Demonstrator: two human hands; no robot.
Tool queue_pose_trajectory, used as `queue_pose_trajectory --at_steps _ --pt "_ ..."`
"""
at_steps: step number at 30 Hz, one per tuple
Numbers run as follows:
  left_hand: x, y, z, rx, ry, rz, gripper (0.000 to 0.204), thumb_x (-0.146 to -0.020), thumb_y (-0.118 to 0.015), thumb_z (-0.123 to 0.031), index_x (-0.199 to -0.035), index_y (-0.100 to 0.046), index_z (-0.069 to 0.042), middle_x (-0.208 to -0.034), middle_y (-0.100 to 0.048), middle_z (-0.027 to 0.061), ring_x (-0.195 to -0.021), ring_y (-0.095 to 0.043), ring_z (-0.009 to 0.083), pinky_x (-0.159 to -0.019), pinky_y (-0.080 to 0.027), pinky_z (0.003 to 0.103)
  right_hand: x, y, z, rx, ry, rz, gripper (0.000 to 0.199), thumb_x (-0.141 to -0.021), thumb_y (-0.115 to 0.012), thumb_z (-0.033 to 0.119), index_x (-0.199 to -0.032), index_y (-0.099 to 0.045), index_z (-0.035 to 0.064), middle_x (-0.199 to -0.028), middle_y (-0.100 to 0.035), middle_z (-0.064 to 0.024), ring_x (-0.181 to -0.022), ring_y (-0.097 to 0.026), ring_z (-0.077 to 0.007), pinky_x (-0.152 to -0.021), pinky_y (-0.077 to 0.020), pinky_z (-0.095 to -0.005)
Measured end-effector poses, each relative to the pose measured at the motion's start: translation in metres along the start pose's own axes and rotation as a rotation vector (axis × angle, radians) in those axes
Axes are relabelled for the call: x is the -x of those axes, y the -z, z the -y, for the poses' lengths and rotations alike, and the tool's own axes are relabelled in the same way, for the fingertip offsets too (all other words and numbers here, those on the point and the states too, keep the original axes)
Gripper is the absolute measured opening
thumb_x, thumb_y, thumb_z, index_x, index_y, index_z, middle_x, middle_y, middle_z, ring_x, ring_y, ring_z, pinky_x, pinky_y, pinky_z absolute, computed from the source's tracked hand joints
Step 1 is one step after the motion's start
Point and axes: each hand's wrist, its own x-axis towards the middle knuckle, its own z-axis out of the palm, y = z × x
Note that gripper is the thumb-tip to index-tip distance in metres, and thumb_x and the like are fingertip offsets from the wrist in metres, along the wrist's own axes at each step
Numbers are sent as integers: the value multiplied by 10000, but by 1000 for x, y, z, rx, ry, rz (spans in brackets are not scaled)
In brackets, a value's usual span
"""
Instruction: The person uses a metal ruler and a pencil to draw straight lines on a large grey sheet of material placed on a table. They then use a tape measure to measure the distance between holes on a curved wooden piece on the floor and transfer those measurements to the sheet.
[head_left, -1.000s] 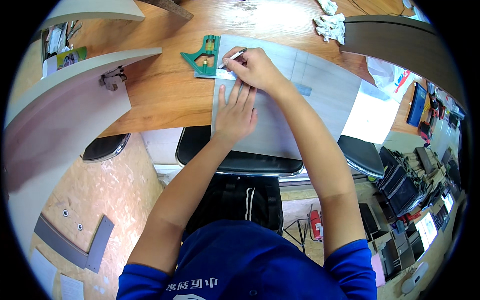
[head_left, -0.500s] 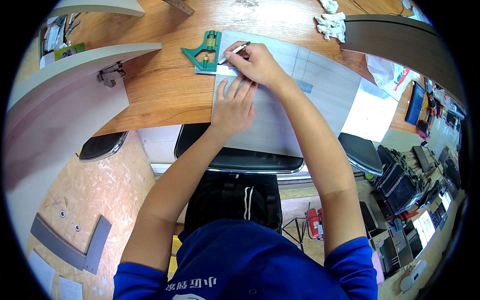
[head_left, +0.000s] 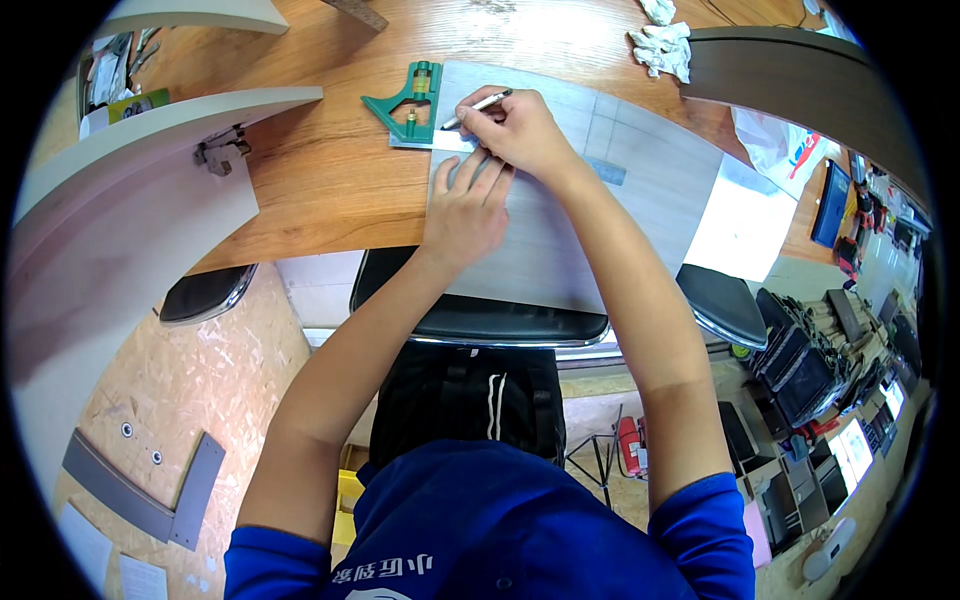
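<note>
A grey board (head_left: 560, 235) lies on the wooden table and sticks out past its near edge. Against the board's left edge sits the green head of a combination square (head_left: 428, 100), and its metal blade runs onto the board under my hands. My left hand (head_left: 468, 212) lies on the board with fingers spread, the fingertips at the blade. My right hand (head_left: 520, 125) pinches a white marker pen (head_left: 478, 108), its dark tip down at the board beside the square's head. Pencil-like lines and a grey rectangle show on the board to the right.
On the left stands a pale panel (head_left: 130, 200) with a metal hinge (head_left: 222, 150). A dark panel (head_left: 800, 95), white gloves (head_left: 662, 50) and a plastic bag (head_left: 775, 150) are at the far right. Black stool seats (head_left: 480, 325) show below the table edge.
The pen's tip has shifted slightly down toward the blade, and the pen now lies at a flatter slant. My left hand stays nearly in place, as do the square and board.
</note>
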Motion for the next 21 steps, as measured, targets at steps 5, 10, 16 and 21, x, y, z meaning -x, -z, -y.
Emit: queue_pose_trajectory --at_steps 5,10,16,21 --pt "-1 -1 -3 -10 1 -5 482 -763 -672 -147 -1235 -653 -54 -1304 -591 87 -1301 -485 248 -1075 -340 497 -3 0 2 47 38 17 209 -915 -678 173 -929 -720 -31 -783 -738 -126 -703 -699 -146 -665 -558 -283" --pt "-2 0 -4 22 8 60 488 -768 -653 -140 -1246 -626 -45 -1312 -564 113 -1292 -462 293 -1074 -322 501 -9 -5 -12 211 201 -27 245 -882 -669 246 -907 -734 11 -743 -696 -190 -653 -679 -317 -650 -553 -360" --pt "-8 6 -19 -69 31 66 525 -811 -664 -178 -1318 -584 -67 -1363 -525 141 -1310 -442 323 -1071 -347 486 10 17 -3 289 61 -51 240 -914 -666 209 -906 -725 -24 -739 -717 -115 -656 -670 -150 -635 -535 -294" --pt "-14 12 -35 -133 62 143 584 -865 -686 -251 -1400 -524 -82 -1415 -485 176 -1352 -407 352 -1089 -343 493 31 58 -7 383 80 -75 246 -909 -670 201 -905 -725 -39 -768 -722 -128 -666 -675 -149 -639 -530 -285"
